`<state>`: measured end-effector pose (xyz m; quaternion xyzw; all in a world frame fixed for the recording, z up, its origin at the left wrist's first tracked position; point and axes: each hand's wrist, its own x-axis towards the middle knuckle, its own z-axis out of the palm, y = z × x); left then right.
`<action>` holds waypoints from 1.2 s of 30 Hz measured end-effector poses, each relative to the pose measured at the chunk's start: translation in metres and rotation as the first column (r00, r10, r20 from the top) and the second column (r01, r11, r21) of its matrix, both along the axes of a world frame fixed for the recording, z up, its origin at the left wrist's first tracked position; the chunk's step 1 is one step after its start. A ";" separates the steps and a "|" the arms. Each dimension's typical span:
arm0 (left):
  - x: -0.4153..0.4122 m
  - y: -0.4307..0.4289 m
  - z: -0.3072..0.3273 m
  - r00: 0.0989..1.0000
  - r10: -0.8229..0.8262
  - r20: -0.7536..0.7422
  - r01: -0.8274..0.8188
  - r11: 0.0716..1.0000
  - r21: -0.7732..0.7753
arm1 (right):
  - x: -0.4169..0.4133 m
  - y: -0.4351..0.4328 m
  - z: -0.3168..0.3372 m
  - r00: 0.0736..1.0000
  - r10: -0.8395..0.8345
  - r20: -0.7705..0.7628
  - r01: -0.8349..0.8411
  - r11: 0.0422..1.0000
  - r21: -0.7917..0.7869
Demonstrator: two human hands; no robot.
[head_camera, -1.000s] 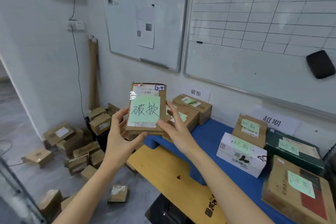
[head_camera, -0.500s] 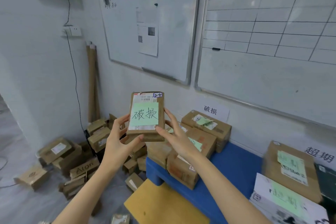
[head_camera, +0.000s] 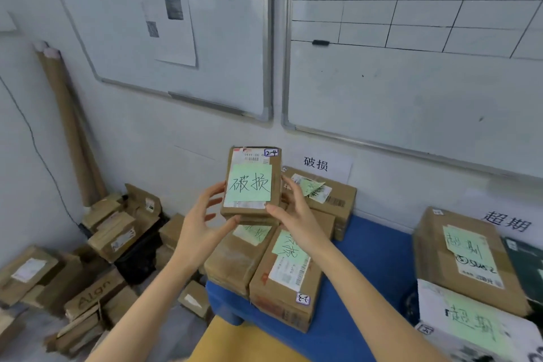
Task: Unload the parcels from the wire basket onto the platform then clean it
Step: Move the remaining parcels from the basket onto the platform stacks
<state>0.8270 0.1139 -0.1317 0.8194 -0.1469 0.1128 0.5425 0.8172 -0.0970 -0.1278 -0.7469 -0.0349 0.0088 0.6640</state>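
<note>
at the far left a heap of brown cartons (head_camera: 108, 232) lies on the floor against the wall, with a cardboard tube (head_camera: 67, 120) leaning in the corner above it. next comes the left hand (head_camera: 202, 226), its fingers (head_camera: 213, 189) spread along the left edge of a small brown parcel (head_camera: 251, 182) and its thumb hooked under the bottom edge, so it is grasping the parcel. the parcel is held upright in the air, with a green note bearing handwritten characters stuck over its shipping label and a small tag reading 2-4 at its top right corner. the right hand (head_camera: 296, 214) grasps the same parcel from the other side, thumb on the lower right corner and fingers curled behind the right edge. just below and behind the held parcel, several labelled parcels (head_camera: 285, 276) sit stacked at the left end of the blue platform (head_camera: 361, 273). further right on the platform stand a large brown box (head_camera: 467, 258) and a white box (head_camera: 476, 329), each with a green note. above them on the wall hangs a gridded whiteboard (head_camera: 411, 67).
</note>
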 end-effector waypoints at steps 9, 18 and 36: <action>0.101 -0.013 -0.026 0.973 -0.221 -0.059 0.227 0.965 0.130 | 0.056 -0.013 -0.029 0.937 -0.322 -0.135 0.324 0.946 -0.006; 0.171 0.000 -0.052 0.939 -0.318 -0.133 0.333 0.936 0.114 | 0.113 -0.012 -0.053 0.847 -0.482 -0.223 0.483 0.874 -0.053; 0.218 -0.004 -0.090 0.941 -0.332 -0.074 0.339 0.898 0.282 | 0.133 -0.017 -0.061 0.896 -0.408 0.175 0.421 0.656 -0.627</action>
